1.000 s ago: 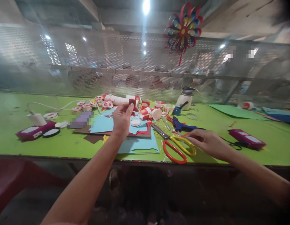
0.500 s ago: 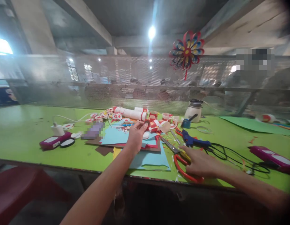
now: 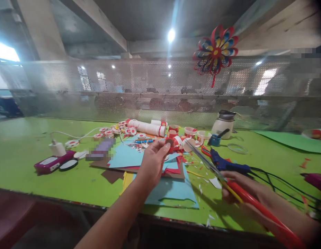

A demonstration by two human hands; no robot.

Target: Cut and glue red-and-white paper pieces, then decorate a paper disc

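Note:
Between the thumb and fingers of my left hand [image 3: 154, 159] is a small dark brown disc [image 3: 169, 142], pinched above the paper sheets. My right hand [image 3: 250, 193] grips a pair of red-handled scissors [image 3: 243, 194], raised off the table with the blades angled toward the left hand. Beneath my left hand lie light blue paper sheets [image 3: 129, 155] over red and brown ones. Cut paper cups [image 3: 189, 144] with red and white sides stand just beyond the disc. A blue glue gun [image 3: 229, 164] rests to the right, behind the scissors.
On the left are a purple box [image 3: 55, 162] with a white charger and a blurred-out phone-like object [image 3: 101, 149]. A long white roll [image 3: 147, 127], a cream jar [image 3: 223, 124] and a small blue pot [image 3: 215, 139] stand toward the back. A paper pinwheel [image 3: 216, 52] hangs by the mesh screen.
My right hand has picked the scissors up from the table and turned their blades toward my left hand. The left hand still pinches the brown disc. The view has shifted slightly.

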